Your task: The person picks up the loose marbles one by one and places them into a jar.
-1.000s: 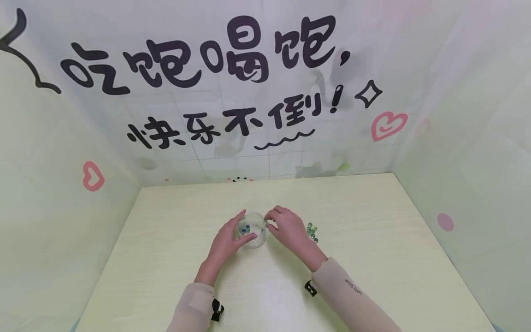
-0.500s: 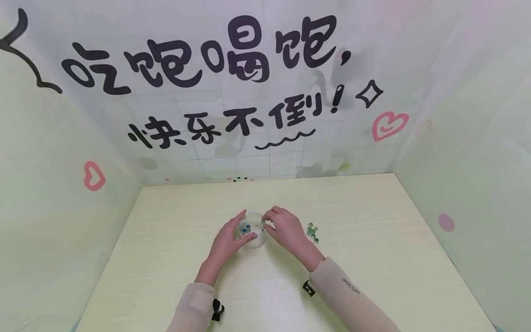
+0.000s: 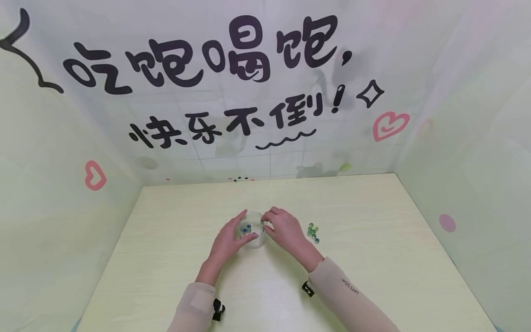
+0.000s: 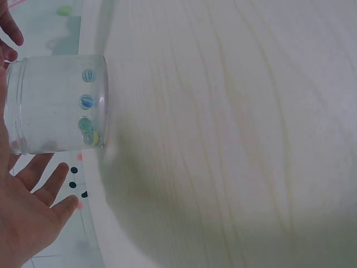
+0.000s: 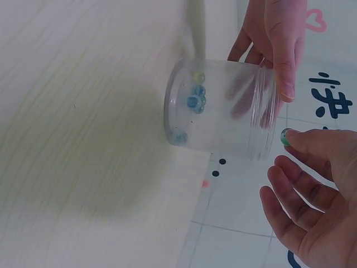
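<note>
A clear plastic jar [image 5: 223, 117] stands upright and without a lid on the table. Several blue, green and yellowish glass marbles [image 4: 86, 101] lie on its bottom. My left hand [image 3: 226, 240] holds the jar near the top, thumb on the near side and fingers round the far side. At the right of the mouth is my right hand [image 3: 287, 229]. In the right wrist view, a green marble [image 5: 286, 137] is pinched at the tips of its thumb and index finger, right by the rim, while the other fingers are loosely bent.
Several green marbles [image 3: 312, 232] lie in a loose cluster on the pale wooden table [image 3: 356, 258], right of the right hand. Behind the table rises a printed backdrop [image 3: 249, 157] with black lettering, and light panels flank both sides.
My right hand has shifted slightly left with the marble, so its fingertips now overlap the jar's rim. The left hand, jar and loose cluster look unmoved.
</note>
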Motion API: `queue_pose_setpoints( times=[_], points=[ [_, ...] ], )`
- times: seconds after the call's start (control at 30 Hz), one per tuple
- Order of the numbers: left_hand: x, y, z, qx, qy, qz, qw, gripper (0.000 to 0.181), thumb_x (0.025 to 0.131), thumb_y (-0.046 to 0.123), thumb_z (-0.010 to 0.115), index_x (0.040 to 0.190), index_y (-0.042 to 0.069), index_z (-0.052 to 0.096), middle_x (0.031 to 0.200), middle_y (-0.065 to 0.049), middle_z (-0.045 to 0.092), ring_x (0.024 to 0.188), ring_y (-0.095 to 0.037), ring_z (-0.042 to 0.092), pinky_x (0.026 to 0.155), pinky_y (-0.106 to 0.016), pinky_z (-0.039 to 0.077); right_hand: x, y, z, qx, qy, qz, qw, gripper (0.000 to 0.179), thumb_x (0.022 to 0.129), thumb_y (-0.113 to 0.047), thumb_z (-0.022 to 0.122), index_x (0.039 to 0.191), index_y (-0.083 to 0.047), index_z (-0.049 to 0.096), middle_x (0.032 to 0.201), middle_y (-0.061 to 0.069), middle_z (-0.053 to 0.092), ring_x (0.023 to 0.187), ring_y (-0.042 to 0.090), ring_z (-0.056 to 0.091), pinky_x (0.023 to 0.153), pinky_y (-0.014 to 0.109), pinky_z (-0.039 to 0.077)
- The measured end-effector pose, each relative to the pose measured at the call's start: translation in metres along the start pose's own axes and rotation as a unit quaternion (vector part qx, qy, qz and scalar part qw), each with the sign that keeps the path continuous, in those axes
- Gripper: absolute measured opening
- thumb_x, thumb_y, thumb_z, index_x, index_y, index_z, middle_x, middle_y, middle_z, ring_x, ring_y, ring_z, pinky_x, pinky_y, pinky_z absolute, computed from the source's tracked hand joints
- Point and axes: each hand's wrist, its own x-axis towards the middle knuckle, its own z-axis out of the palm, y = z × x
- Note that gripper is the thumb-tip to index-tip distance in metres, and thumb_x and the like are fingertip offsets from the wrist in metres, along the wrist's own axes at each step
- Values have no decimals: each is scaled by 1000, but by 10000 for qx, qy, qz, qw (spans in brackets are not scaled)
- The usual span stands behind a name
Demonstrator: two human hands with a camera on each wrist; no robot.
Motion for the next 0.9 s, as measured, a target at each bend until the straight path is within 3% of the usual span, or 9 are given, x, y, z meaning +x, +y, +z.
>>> queue_pose_setpoints(
  times=[0.9],
  points=[
    [0, 0, 1, -31, 20, -76, 10000, 85, 84, 51, 75, 155, 24, 37, 155, -14, 45, 145, -39, 40, 115, -59, 38, 0, -4, 0, -20, -54, -44, 10000, 13, 87, -18, 78, 99, -15, 75, 97, -1, 70, 87, 13, 68, 74, 27, 60]
  ],
)
